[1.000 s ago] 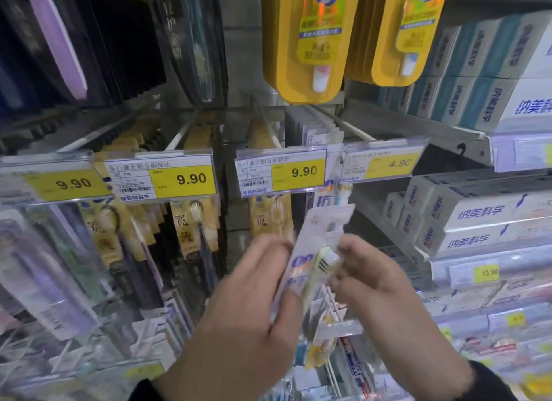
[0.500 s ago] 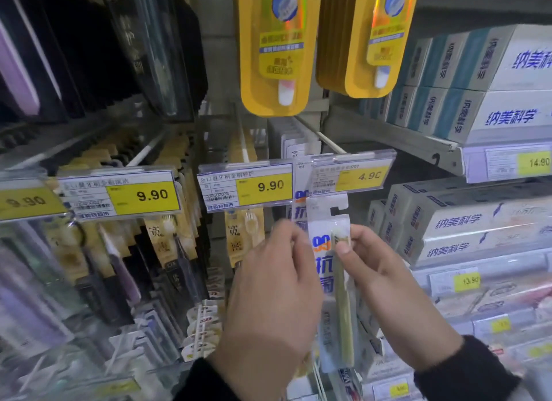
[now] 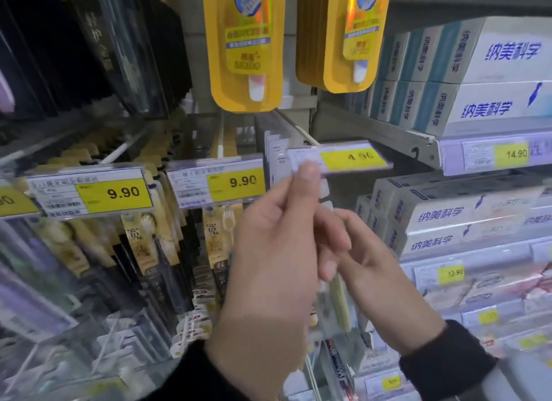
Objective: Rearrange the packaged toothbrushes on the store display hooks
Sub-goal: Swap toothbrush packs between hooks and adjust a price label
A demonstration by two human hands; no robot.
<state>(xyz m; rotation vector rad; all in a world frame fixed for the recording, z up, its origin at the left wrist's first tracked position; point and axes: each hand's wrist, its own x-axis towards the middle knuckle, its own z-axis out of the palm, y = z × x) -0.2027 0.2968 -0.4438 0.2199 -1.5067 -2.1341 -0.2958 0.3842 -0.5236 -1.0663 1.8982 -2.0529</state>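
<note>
Black knit sleeves (image 3: 445, 361) (ribbed cuffs) cover both wrists.

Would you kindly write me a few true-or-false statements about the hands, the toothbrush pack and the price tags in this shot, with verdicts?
1. The left hand pinches the top of the white toothbrush pack. True.
2. The tag on the hook above that pack reads 9.90. False: it reads 4.90.
3. The right hand hangs idle. False: it holds the pack lower down.
4. Yellow packs hang above the tags. True.
</note>
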